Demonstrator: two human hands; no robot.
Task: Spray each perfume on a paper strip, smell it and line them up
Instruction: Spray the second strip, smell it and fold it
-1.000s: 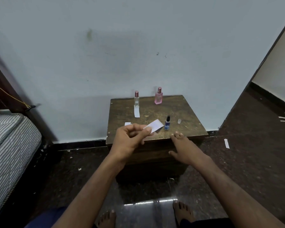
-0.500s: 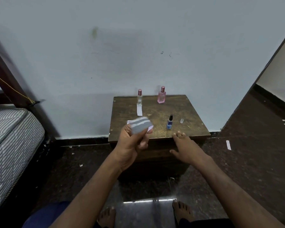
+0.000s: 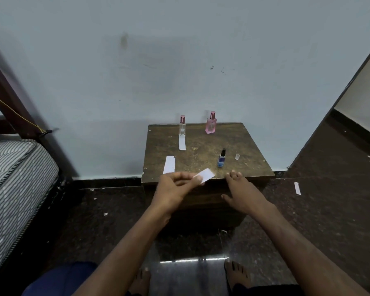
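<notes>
At the near edge of the wooden surface (image 3: 252, 146), the left hand (image 3: 175, 189) holds a paper strip (image 3: 205, 175), pinched at its near end between thumb and fingers; the free end points right and away, just above the wood. The left grip is closed on the paper alone. The right hand (image 3: 241, 189) holds nothing: fingers straight, tips resting on the front edge.

Small blue bottle (image 3: 221, 159) stands uncapped just beyond the right fingertips; its clear cap (image 3: 237, 157) sits just beside it to the right. At the back, a tall clear bottle (image 3: 182, 126) with a used strip (image 3: 182, 142) laid in front of it, touching its base or nearly so. The pink bottle (image 3: 211, 123), further right at the back, has no strip before it. A spare stack of strips (image 3: 169, 164) lies near the left edge. Another scrap of paper (image 3: 297, 188) lies on the floor to the right.

Judgement: the step in hand looks like spraying the blue bottle onto this strip.

To do it well:
- Keep the pinch at the very end, so the fingers stay dry.
- Lift the bottle with the right hand, nozzle aimed at the free end.
- Hold the strip clear of the wood and away from the spare stack, so no mist lands there.
- One short press; the bottle is narrow and likely tips easily.
- Smell, then lay the strip directly in front of its own bottle.
</notes>
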